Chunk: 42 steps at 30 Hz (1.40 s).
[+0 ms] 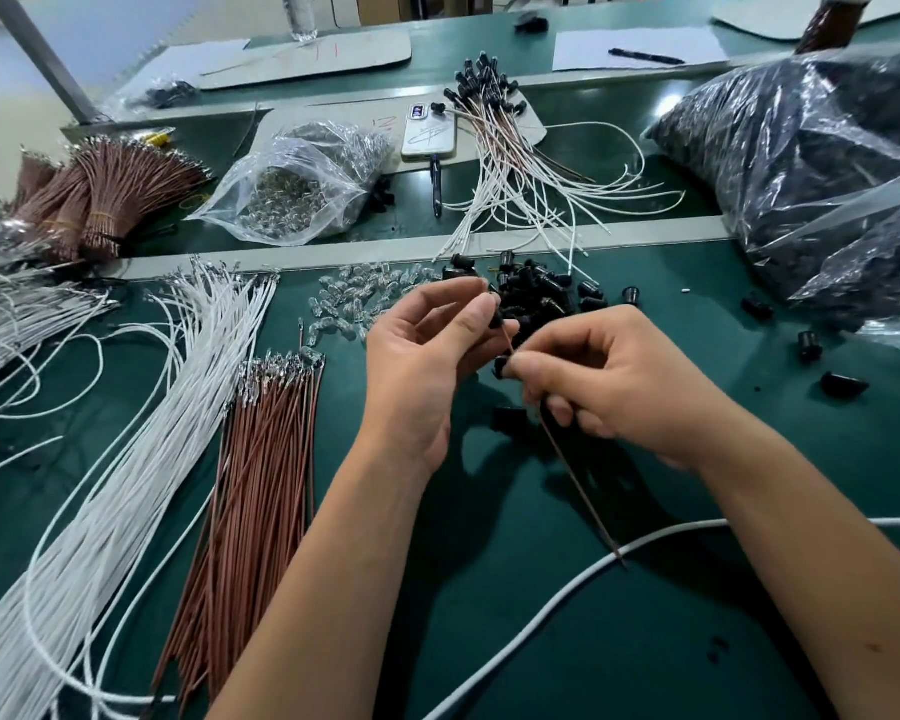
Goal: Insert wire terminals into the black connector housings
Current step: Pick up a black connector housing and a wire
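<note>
White cable (567,582) nearest, right hand (619,381) pinching brown wire (572,465), left hand (427,350) pinching black housing (495,320)

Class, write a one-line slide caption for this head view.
Left hand holds a black housing while the right hand feeds in a brown wire.

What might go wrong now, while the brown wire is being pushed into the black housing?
The right hand pinches the brown wire a little below the small black housing pinched by the left hand, so the thin wire may bend. Its free end lies across a white cable and might snag.
</note>
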### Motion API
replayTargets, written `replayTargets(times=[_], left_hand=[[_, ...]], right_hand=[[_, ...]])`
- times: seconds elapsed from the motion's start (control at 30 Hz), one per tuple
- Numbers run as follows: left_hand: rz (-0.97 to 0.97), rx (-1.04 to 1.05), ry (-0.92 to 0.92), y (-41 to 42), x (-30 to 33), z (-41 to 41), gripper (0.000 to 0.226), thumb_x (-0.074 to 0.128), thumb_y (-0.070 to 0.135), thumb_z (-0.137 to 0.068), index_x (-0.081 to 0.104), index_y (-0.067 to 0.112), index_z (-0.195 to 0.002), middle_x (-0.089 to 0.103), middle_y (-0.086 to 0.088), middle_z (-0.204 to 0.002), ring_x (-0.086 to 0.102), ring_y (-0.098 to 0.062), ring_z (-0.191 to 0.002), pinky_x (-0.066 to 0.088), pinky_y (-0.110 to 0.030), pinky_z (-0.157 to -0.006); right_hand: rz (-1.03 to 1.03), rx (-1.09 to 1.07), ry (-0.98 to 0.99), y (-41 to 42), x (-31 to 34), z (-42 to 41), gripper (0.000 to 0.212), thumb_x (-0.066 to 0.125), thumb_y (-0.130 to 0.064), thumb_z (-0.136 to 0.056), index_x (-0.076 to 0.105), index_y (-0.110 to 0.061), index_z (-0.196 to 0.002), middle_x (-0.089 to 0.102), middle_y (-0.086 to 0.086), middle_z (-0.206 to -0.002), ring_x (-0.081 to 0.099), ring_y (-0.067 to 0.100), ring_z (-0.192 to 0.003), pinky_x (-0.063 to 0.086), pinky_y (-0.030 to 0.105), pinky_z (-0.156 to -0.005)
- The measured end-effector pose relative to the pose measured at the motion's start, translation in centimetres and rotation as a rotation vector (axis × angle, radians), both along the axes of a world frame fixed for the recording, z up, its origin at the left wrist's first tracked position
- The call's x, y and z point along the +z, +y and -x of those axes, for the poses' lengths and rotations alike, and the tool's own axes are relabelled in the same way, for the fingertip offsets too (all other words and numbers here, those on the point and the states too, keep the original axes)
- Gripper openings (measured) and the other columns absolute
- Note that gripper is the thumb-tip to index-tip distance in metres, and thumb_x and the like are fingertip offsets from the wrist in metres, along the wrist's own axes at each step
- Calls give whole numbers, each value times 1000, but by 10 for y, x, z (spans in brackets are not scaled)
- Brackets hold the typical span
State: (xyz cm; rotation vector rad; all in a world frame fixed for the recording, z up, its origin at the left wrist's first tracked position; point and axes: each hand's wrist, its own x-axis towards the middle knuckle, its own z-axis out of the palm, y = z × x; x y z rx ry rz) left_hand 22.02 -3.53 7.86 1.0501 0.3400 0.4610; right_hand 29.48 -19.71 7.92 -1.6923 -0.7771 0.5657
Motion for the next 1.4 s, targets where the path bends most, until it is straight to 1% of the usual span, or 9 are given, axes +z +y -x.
replayTargets(times=[0.27, 0.57, 0.77, 0.9, 1.03, 1.23, 1.3, 1.33, 1.4], left_hand=[[-130, -42, -27, -5, -1, 1, 20, 73, -10, -81, 70, 5, -93, 74, -11, -82, 74, -26, -75, 60, -33, -74], [-128, -55, -29, -5, -1, 1, 29, 83, 10, -64, 76, 11, -92, 75, -16, -90, 72, -29, -84, 60, -38, -83], [-54, -60, 39, -5, 4, 3, 15, 76, -2, -78, 70, 4, -91, 76, -15, -87, 73, -23, -74, 60, -29, -70], [20, 35, 85, 2, 12, 6, 13, 72, -4, -86, 66, 5, -93, 76, -15, -87, 73, -23, -68, 62, -29, -68], [28, 176, 88, 25, 26, 15, 11, 74, -1, -86, 69, 4, -94, 75, -16, -89, 72, -20, -69, 60, -25, -66], [-210, 451, 198, 94, 40, 45, 12, 76, 1, -85, 70, 10, -82, 74, -10, -75, 70, -17, -62, 54, -22, -59], [-305, 569, 307, 116, 35, 55, 14, 78, 2, -81, 69, 13, -78, 74, -10, -73, 71, -17, -59, 55, -26, -58], [-341, 609, 366, 125, 31, 60, 14, 80, 5, -78, 70, 15, -76, 75, -9, -72, 72, -18, -59, 57, -29, -60], [-366, 650, 461, 138, 23, 67, 11, 81, 16, -66, 71, 16, -72, 74, -8, -68, 74, -26, -64, 62, -41, -73]], right_hand=[[-7, -74, -12, 1, -3, -3, 14, 74, -18, -96, 77, -15, -83, 60, 11, -54, 44, 15, -40, 35, 21, -38], [-48, -61, 19, 1, -1, -5, 14, 77, -15, -93, 75, -10, -80, 60, 14, -55, 43, 17, -39, 35, 21, -37], [-31, -50, -4, 3, -4, -3, 16, 76, -25, -92, 77, -13, -82, 61, 15, -56, 44, 17, -40, 36, 21, -37], [-86, -125, 14, 16, 1, 1, 30, 72, -41, -89, 77, -12, -82, 66, 5, -62, 51, 13, -45, 38, 21, -37], [-46, -209, -95, 50, 12, 0, 30, 69, -34, -100, 77, -13, -80, 70, 5, -64, 58, 13, -48, 42, 24, -39], [280, 34, -191, 152, 25, 8, 24, 73, -21, -96, 76, -6, -78, 73, 5, -63, 63, 9, -45, 45, 21, -41], [348, 13, -234, 193, 26, 11, 21, 72, -17, -94, 77, -2, -81, 75, 11, -70, 71, 16, -57, 57, 29, -51], [376, -12, -245, 213, 27, 11, 19, 70, -15, -93, 77, 0, -84, 76, 13, -75, 74, 22, -68, 63, 36, -63], [438, -70, -287, 247, 29, 12, 16, 66, -13, -92, 69, 1, -87, 73, 13, -82, 72, 28, -84, 62, 35, -77]])
